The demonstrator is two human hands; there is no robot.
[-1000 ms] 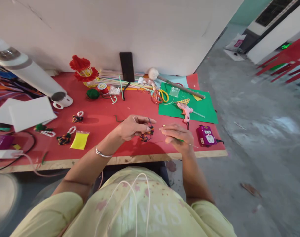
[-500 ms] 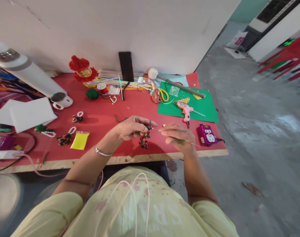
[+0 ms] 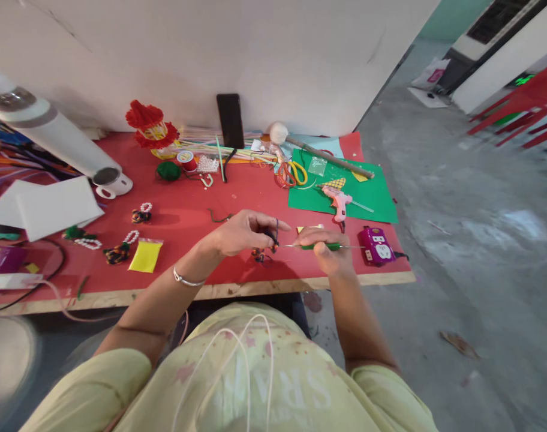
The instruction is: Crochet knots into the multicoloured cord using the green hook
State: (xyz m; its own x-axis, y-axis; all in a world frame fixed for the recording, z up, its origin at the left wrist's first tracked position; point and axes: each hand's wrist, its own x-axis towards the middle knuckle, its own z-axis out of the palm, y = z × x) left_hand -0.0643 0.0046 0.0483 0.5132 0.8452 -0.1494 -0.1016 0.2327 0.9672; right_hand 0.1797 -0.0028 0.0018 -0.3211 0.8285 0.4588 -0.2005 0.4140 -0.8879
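Observation:
My left hand [image 3: 243,233] pinches a small crocheted piece [image 3: 258,255] of dark multicoloured yarn, part of it dangling below the fingers. A strand loops over the raised left index finger. In my right hand [image 3: 334,252] lies a crochet hook [image 3: 321,246] with a green handle, the fingers wrapped round it. Its thin metal tip points left and reaches the yarn near the left fingertips; whether it sits inside a loop is too small to tell. The other metal end sticks out to the right, toward a purple power socket box [image 3: 378,246].
Finished-looking yarn pieces with white beads [image 3: 117,253] and a yellow packet [image 3: 146,255] lie at left. Behind them stand a white mug [image 3: 114,183] and a tall flask [image 3: 53,129]. A pink glue gun [image 3: 339,201], scissors [image 3: 295,173] and a phone [image 3: 230,120] are farther back.
The right hand has turned and closed round the green handle, which shows more now. The crocheted piece has shifted, with less of it hanging under the left hand.

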